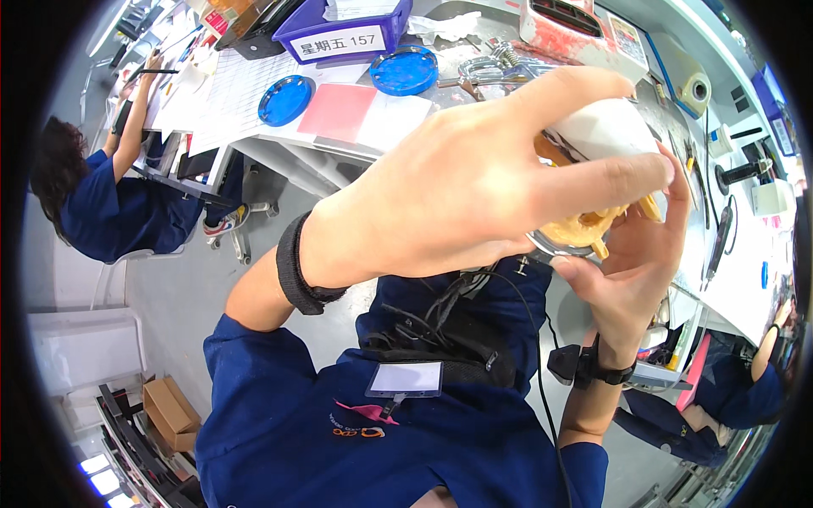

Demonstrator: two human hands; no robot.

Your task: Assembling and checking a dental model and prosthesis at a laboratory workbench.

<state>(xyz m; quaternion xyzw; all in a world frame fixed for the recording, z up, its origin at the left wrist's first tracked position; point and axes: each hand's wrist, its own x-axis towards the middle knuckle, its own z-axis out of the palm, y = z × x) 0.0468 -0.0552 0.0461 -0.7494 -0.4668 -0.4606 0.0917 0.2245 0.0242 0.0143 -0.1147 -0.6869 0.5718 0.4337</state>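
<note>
My left hand (457, 186) reaches across from the left, its thumb and fingers curved around a white rounded plaster piece (611, 129) and a tan dental cast (580, 230) beneath it. From below, my right hand (639, 254) grips the same cast, its thumb at the lower edge and fingers behind. A dark, shiny rim runs along the cast's underside. Much of the cast is hidden behind my left fingers. Both hands are closed on it, held up in front of the bench edge.
On the bench (406, 114) lie two round blue trays (405, 70), a pink sheet (337, 112) and metal tools (500, 66). A purple bin (343, 30) and a red-stained white box (563, 34) stand behind. Co-workers sit at left (118, 199) and right (745, 372). A black cable (542, 372) hangs near my right arm.
</note>
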